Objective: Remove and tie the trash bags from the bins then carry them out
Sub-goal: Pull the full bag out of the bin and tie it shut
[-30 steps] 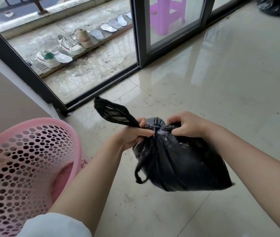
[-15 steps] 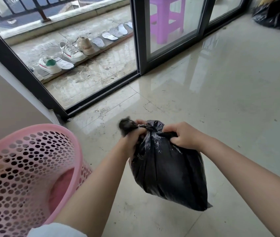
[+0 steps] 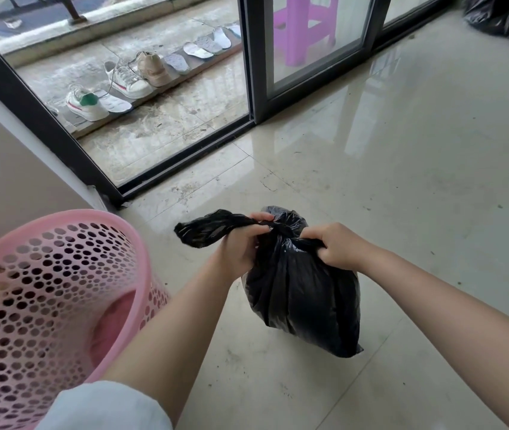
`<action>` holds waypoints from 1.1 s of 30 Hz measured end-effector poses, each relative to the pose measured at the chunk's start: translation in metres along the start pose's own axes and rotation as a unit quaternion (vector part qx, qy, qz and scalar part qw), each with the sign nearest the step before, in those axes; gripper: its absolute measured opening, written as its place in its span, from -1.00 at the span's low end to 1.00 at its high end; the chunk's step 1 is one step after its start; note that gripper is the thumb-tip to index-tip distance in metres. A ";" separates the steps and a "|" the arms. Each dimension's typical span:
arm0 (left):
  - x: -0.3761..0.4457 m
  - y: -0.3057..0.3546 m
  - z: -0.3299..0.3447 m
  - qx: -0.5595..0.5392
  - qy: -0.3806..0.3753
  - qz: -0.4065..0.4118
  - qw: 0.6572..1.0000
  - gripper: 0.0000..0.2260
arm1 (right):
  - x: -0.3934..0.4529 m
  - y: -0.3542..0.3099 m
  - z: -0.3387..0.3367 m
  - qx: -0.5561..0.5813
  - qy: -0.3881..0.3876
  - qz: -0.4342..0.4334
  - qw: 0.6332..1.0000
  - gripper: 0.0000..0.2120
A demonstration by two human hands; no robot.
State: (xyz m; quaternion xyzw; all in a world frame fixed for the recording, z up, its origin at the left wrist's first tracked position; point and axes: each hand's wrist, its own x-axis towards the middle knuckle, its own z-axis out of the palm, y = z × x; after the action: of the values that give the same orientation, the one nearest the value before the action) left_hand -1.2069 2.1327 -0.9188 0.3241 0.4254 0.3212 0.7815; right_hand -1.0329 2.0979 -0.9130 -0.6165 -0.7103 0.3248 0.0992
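Note:
A full black trash bag point(image 3: 302, 293) hangs just above the tiled floor in the lower middle of the head view. My left hand point(image 3: 240, 246) grips one twisted end of its neck, which sticks out to the left as a black tail. On the other side my right hand point(image 3: 335, 245) pinches the other end of the neck. A knot sits between the two hands at the bag's top. The pink perforated bin point(image 3: 60, 274) stands at the lower left with no bag in it.
Another black trash bag point(image 3: 507, 13) lies on the floor at the far right corner. A sliding glass door point(image 3: 247, 72) stands partly open onto a balcony with several shoes point(image 3: 122, 79) and insoles. A purple stool point(image 3: 302, 26) is behind the glass. A beige wall is at the left.
The bag's left end, bunched in my left hand half a second ago, is pulled out to the left again. The bag hangs lower and more upright than before.

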 end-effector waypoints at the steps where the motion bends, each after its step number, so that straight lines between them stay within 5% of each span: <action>1: 0.000 -0.004 -0.002 0.016 0.013 0.001 1.000 -0.70 | 0.000 0.002 0.004 -0.007 -0.011 0.016 1.000 -0.66; 8: 0.003 -0.026 -0.014 0.089 0.087 -0.018 0.992 -0.69 | -0.008 0.007 0.010 0.039 -0.149 0.087 0.984 -0.78; 14: 0.009 -0.034 -0.006 0.127 0.060 -0.006 0.990 -0.67 | 0.002 0.003 0.004 0.105 0.054 0.075 0.990 -0.77; 18: 0.011 -0.039 -0.004 0.155 0.058 0.000 0.986 -0.67 | 0.007 -0.006 0.000 0.125 -0.065 0.052 0.989 -0.55; 25: 0.010 -0.036 -0.003 0.119 0.063 0.003 0.991 -0.69 | 0.009 -0.008 -0.002 0.117 -0.132 0.097 0.980 -0.66; 29: 0.006 -0.026 0.002 0.081 0.034 -0.010 0.996 -0.94 | 0.009 -0.010 -0.004 0.059 -0.120 0.082 0.988 -0.68; 33: 0.007 -0.023 0.004 0.108 0.085 -0.049 0.989 -0.57 | 0.004 -0.006 -0.003 -0.060 -0.038 0.021 0.997 -0.70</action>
State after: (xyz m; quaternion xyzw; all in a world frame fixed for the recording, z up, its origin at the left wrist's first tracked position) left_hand -1.1950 2.1238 -0.9378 0.3569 0.5381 0.2612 0.7175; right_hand -1.0371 2.1029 -0.9079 -0.6230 -0.7188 0.3071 0.0283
